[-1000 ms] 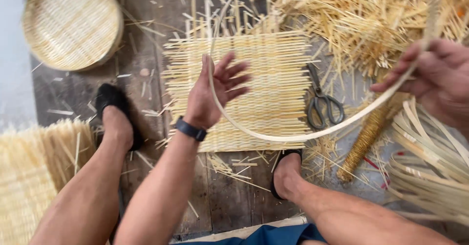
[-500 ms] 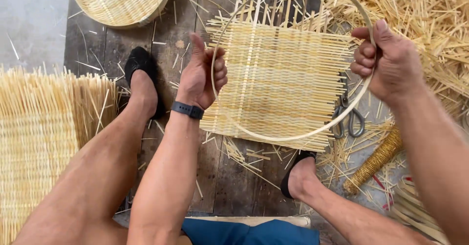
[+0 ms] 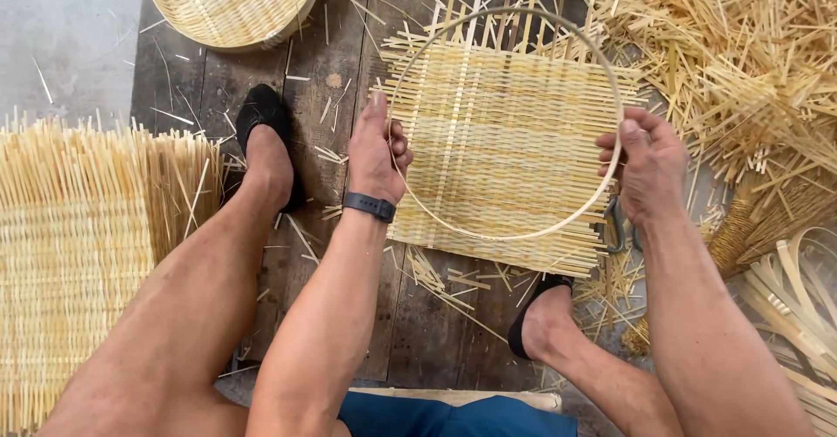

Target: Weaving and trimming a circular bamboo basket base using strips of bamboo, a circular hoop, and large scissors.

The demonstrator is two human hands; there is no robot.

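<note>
- Over the woven mat [image 3: 501, 140], both your hands grip the bamboo hoop [image 3: 514, 232]: left hand [image 3: 377, 153], right hand [image 3: 649, 171];
- keep it round and centred, don't twist.

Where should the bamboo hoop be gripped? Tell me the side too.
Grip the hoop at its two opposite side arcs, coming in from left and right. It is a thin, springy ring held over the woven mat; the left hand and right hand pinch it there now, likely keeping it round.
</note>
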